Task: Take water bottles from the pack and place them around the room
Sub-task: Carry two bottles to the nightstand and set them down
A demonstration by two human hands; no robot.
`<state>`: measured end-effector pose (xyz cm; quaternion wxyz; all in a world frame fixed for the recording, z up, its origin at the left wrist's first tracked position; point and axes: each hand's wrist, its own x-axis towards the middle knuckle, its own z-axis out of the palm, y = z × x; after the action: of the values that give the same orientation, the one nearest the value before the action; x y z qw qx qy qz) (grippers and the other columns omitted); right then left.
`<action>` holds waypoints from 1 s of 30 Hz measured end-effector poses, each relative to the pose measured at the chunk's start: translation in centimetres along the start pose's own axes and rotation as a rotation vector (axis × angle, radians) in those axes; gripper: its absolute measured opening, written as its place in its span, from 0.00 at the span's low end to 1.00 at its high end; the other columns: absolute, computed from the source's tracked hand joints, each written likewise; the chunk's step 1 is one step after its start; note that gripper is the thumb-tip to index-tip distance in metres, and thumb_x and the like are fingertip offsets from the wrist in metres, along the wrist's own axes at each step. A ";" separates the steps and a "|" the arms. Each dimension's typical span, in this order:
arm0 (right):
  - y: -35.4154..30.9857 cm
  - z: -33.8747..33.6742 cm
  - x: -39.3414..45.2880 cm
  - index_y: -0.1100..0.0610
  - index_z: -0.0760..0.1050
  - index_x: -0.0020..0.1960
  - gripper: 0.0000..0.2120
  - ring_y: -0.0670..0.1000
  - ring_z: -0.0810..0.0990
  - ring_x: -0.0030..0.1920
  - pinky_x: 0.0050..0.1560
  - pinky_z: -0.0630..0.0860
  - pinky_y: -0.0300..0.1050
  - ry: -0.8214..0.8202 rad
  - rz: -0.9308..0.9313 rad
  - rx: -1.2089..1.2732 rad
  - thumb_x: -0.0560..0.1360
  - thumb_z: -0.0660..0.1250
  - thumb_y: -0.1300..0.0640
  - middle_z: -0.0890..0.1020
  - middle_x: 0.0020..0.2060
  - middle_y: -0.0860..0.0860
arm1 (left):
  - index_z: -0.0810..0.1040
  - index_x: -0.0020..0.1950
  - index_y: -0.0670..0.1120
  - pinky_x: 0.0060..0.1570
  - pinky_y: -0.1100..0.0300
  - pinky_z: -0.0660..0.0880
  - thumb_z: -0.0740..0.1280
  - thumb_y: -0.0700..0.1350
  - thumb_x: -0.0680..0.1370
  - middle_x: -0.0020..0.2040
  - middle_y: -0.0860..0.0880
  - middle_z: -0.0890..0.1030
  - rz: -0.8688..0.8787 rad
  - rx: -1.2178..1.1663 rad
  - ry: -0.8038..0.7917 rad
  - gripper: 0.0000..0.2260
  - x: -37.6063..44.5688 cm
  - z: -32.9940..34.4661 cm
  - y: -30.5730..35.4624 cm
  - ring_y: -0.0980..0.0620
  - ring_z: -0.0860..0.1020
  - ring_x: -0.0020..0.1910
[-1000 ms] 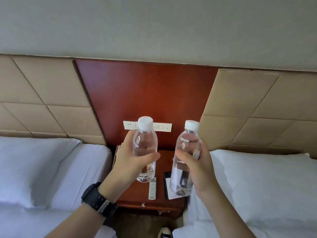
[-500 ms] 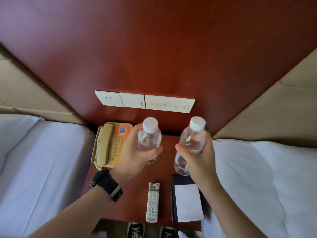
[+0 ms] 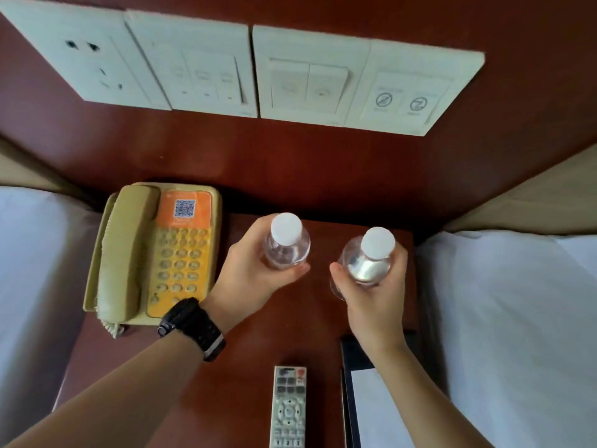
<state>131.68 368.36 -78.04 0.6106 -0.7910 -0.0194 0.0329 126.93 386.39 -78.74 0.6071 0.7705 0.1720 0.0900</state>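
Observation:
Two clear water bottles with white caps stand upright over the back of the red-brown nightstand (image 3: 310,321). My left hand (image 3: 248,276) grips the left bottle (image 3: 286,244) around its body, just right of the telephone. My right hand (image 3: 371,292) grips the right bottle (image 3: 371,257), fingers wrapped round it. I look almost straight down on the caps, so I cannot tell whether the bottoms touch the tabletop. The bottle pack is out of view.
A beige telephone (image 3: 151,253) with an orange keypad sits at the nightstand's back left. A grey remote (image 3: 288,412) and a black tray with white paper (image 3: 378,412) lie at the front. Wall switches (image 3: 252,66) are above. White beds (image 3: 517,334) flank both sides.
The view has come closer and tilted down over the nightstand. Both hands have lowered the bottles toward the back of the tabletop, still gripping them.

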 end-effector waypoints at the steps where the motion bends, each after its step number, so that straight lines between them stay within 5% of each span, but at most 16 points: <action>1: 0.5 0.1 0.0 0.44 0.68 0.59 0.31 0.38 0.80 0.50 0.50 0.74 0.30 0.010 -0.015 -0.004 0.65 0.80 0.64 0.80 0.50 0.42 | 0.75 0.62 0.53 0.60 0.52 0.78 0.81 0.38 0.66 0.56 0.53 0.83 0.012 -0.002 -0.009 0.29 0.0 0.2 -0.3 0.52 0.81 0.57; 7: 2.9 -0.5 -1.0 0.45 0.66 0.61 0.36 0.30 0.77 0.54 0.53 0.71 0.24 -0.050 -0.051 -0.099 0.64 0.80 0.68 0.77 0.54 0.43 | 0.73 0.67 0.46 0.63 0.53 0.76 0.82 0.42 0.66 0.61 0.51 0.81 0.028 0.054 -0.032 0.32 -0.2 0.8 -1.6 0.53 0.79 0.61; 12: 5.2 -2.8 -1.3 0.58 0.76 0.64 0.29 0.40 0.80 0.57 0.62 0.76 0.43 -0.218 0.115 -0.248 0.65 0.81 0.58 0.83 0.54 0.43 | 0.70 0.60 0.51 0.56 0.63 0.74 0.82 0.52 0.63 0.58 0.51 0.76 -0.147 0.263 0.216 0.32 -1.7 3.4 -1.4 0.54 0.77 0.58; 17: 4.8 -2.1 0.5 0.56 0.77 0.60 0.29 0.40 0.81 0.52 0.53 0.74 0.27 -0.191 0.057 -0.313 0.62 0.83 0.55 0.83 0.49 0.42 | 0.72 0.62 0.55 0.52 0.77 0.72 0.81 0.44 0.67 0.53 0.64 0.79 -0.108 0.191 0.055 0.29 0.9 1.9 -2.0 0.72 0.78 0.54; 22: 4.3 -0.2 4.1 0.47 0.69 0.58 0.31 0.47 0.81 0.51 0.46 0.70 0.21 -0.117 -0.051 -0.313 0.62 0.83 0.56 0.82 0.52 0.47 | 0.70 0.68 0.54 0.65 0.51 0.75 0.77 0.46 0.68 0.62 0.58 0.81 -0.070 0.201 -0.213 0.31 5.0 0.5 -2.6 0.60 0.78 0.63; 24: 4.5 0.3 5.2 0.47 0.70 0.60 0.32 0.48 0.81 0.55 0.50 0.74 0.27 -0.128 -0.061 -0.310 0.63 0.83 0.54 0.82 0.56 0.48 | 0.68 0.70 0.52 0.64 0.59 0.73 0.78 0.45 0.67 0.63 0.58 0.79 -0.053 0.224 -0.216 0.34 5.2 1.1 -2.5 0.64 0.77 0.62; 27: 5.0 0.5 5.9 0.51 0.70 0.65 0.36 0.48 0.79 0.61 0.59 0.79 0.47 -0.161 -0.059 -0.329 0.62 0.81 0.47 0.80 0.61 0.48 | 0.68 0.68 0.54 0.57 0.75 0.69 0.81 0.46 0.66 0.60 0.63 0.77 -0.050 0.287 -0.090 0.34 4.3 1.8 -2.6 0.70 0.75 0.58; 30: 5.3 -0.2 6.3 0.53 0.71 0.67 0.35 0.47 0.79 0.61 0.56 0.78 0.41 -0.239 -0.053 -0.334 0.63 0.81 0.51 0.79 0.60 0.47 | 0.69 0.66 0.57 0.55 0.79 0.69 0.79 0.43 0.69 0.55 0.67 0.78 -0.080 0.228 -0.046 0.30 3.8 2.0 -3.0 0.74 0.75 0.56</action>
<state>137.92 367.23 -83.28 0.4649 -0.8710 -0.1178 0.1066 130.62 386.61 -82.39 0.5226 0.8289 0.1977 0.0280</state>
